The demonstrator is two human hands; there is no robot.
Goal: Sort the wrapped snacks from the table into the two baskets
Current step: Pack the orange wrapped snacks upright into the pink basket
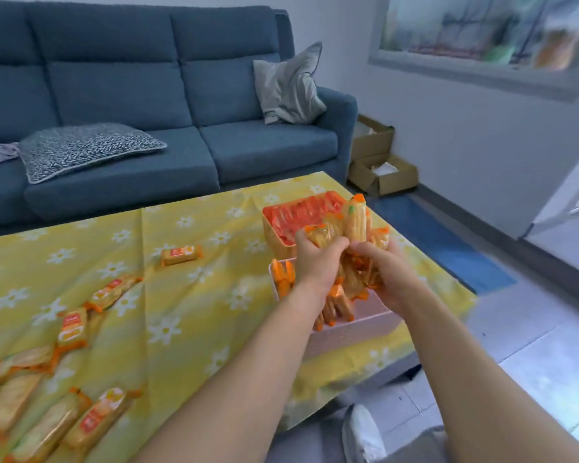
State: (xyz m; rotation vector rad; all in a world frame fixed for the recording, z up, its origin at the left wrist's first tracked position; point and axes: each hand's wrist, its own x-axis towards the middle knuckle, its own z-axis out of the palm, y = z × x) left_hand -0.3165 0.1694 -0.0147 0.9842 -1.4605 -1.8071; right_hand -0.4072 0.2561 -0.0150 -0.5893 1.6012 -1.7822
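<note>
Orange-wrapped bundle (355, 225) is gripped by left hand (315, 262) and right hand (386, 274) above the pink basket (348, 332). A second basket (274, 242) is set behind it, and seven loose snacks (97, 416) to its left on the bench (181, 312).

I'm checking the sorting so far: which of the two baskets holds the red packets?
The orange basket, the farther of the two, is filled with red packets. The pink basket, nearer the person, holds pale snacks with orange ends instead.
</note>
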